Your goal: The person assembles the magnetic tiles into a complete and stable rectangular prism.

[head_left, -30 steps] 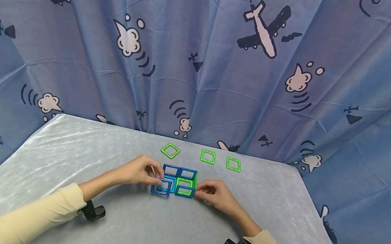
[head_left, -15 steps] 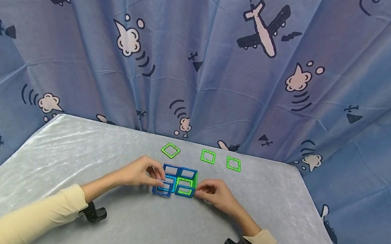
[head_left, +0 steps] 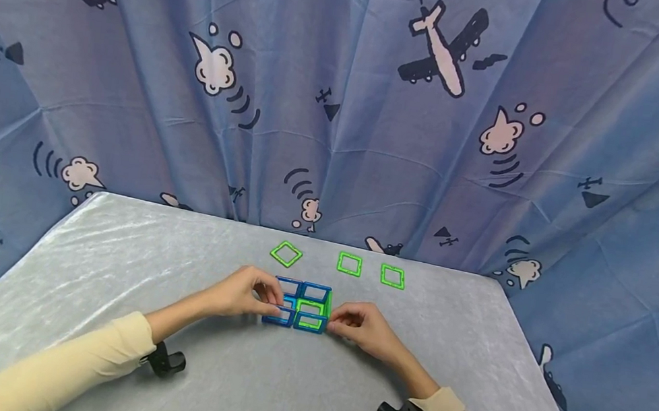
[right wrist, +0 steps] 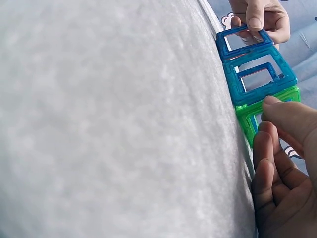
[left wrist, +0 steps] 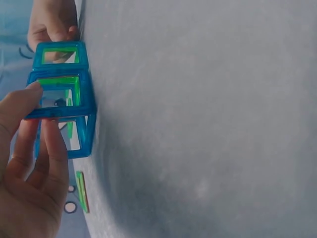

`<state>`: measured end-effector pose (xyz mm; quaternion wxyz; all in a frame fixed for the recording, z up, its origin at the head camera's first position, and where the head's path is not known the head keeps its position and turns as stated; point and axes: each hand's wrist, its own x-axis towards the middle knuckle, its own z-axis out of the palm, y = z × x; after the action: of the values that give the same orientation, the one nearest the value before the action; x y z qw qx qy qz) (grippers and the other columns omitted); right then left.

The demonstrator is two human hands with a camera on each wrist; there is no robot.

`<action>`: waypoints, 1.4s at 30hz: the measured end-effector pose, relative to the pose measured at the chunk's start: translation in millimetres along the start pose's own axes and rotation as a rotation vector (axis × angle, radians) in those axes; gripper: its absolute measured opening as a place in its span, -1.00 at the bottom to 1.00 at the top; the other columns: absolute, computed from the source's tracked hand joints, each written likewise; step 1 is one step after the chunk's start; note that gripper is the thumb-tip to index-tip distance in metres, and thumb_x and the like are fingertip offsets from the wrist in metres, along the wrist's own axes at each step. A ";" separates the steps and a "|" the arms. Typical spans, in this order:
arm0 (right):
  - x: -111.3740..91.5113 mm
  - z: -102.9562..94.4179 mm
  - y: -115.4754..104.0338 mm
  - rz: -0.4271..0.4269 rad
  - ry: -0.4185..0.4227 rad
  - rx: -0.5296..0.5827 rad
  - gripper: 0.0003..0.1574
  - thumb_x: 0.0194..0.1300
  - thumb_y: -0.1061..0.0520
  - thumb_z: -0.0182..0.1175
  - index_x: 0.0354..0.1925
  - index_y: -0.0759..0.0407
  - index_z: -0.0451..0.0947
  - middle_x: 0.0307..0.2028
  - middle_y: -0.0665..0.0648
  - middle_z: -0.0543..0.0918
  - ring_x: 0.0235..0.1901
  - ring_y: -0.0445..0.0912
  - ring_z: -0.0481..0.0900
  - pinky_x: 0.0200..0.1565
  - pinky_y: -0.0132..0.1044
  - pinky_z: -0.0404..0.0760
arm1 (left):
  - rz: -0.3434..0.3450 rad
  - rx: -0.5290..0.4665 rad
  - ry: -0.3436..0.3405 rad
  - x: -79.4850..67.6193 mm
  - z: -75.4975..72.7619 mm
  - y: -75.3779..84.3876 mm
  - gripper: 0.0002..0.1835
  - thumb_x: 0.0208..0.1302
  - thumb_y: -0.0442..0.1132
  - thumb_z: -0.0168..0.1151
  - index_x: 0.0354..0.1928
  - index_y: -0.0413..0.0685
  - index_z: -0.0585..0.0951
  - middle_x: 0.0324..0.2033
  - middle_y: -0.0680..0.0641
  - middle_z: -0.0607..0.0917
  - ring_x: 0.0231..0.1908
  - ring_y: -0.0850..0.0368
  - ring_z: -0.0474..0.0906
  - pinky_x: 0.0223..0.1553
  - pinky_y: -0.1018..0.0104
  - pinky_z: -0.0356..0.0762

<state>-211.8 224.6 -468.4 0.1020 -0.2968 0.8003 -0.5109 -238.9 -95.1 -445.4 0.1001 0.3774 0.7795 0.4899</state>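
Square see-through magnetic tiles stand joined in a low box in the middle of the table. My left hand [head_left: 242, 295] pinches a blue magnetic tile [head_left: 276, 324] between thumb and fingertips at the box's front left. Beside it stands another blue tile [head_left: 309, 330], their edges side by side. Two more blue tiles form the back wall [head_left: 317, 285]. On the right side is an upright green tile [right wrist: 251, 112], its edge pinched by my right hand [head_left: 365, 328]. In the right wrist view, thumb and fingers lie on either side of that edge. A green tile [head_left: 311, 303] lies inside the box.
Behind the box, three loose green tiles lie flat: one turned like a diamond [head_left: 286, 253], one in the middle [head_left: 350, 264] and one to the right [head_left: 392, 276]. A pale cloth covers the table [head_left: 260, 387]. A blue printed curtain [head_left: 374, 136] hangs behind its far edge.
My left hand has moved slightly right with the blue tile, which has come upright in line with the front right tile. My right hand has stayed in place.
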 end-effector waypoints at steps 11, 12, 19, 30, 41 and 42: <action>-0.1 0.5 -0.3 0.013 0.004 -0.004 -0.92 0.36 0.26 0.35 -0.17 0.18 0.73 -0.35 0.08 0.70 -0.44 -0.19 0.52 -0.40 -0.38 0.53 | -0.013 -0.004 0.004 -1.4 0.5 -0.4 -0.88 0.17 -0.36 0.53 -0.30 -0.03 0.75 -0.37 0.13 0.71 -0.35 0.18 0.65 -0.21 0.24 0.66; 0.1 0.5 -0.3 0.014 0.004 -0.006 -0.92 0.36 0.26 0.35 -0.17 0.18 0.74 -0.35 0.08 0.70 -0.43 -0.19 0.52 -0.40 -0.39 0.53 | -0.017 -0.001 0.002 -2.1 0.1 -0.7 -0.87 0.17 -0.37 0.53 -0.29 -0.03 0.75 -0.36 0.12 0.72 -0.34 0.18 0.65 -0.21 0.25 0.66; 0.2 0.6 1.1 0.012 0.002 -0.005 -0.92 0.36 0.26 0.35 -0.17 0.20 0.73 -0.36 0.09 0.70 -0.43 -0.18 0.53 -0.40 -0.37 0.54 | -0.044 0.007 -0.015 -9.7 -3.0 -2.7 -0.80 0.14 -0.48 0.50 -0.20 -0.15 0.75 -0.30 -0.05 0.74 -0.36 0.17 0.68 -0.28 0.25 0.68; 0.6 1.0 1.0 0.003 0.006 -0.004 -0.92 0.35 0.29 0.35 -0.17 0.21 0.73 -0.35 0.10 0.70 -0.43 -0.19 0.53 -0.40 -0.38 0.54 | -0.038 0.042 -0.005 -12.0 -1.2 -3.0 -0.82 0.13 -0.51 0.49 -0.23 -0.19 0.74 -0.31 -0.06 0.73 -0.36 0.20 0.66 -0.32 0.27 0.67; 1.2 1.4 0.7 0.005 0.004 0.000 -0.92 0.34 0.28 0.36 -0.17 0.21 0.73 -0.35 0.10 0.69 -0.43 -0.19 0.54 -0.39 -0.38 0.54 | -0.013 0.052 -0.001 -11.6 -0.9 -5.6 -0.83 0.13 -0.49 0.50 -0.25 -0.19 0.74 -0.29 0.01 0.72 -0.34 0.22 0.65 -0.30 0.28 0.67; 1.2 1.6 0.7 0.008 0.004 0.001 -0.91 0.34 0.27 0.36 -0.17 0.21 0.73 -0.35 0.11 0.70 -0.42 -0.18 0.54 -0.39 -0.39 0.54 | -0.016 0.055 -0.002 -11.7 -0.7 -5.5 -0.83 0.13 -0.49 0.50 -0.25 -0.20 0.74 -0.29 0.01 0.72 -0.34 0.21 0.65 -0.30 0.28 0.67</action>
<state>-212.2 222.9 -469.6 0.1028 -0.2925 0.8013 -0.5116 -233.8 -104.9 -452.1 0.0942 0.3742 0.7954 0.4673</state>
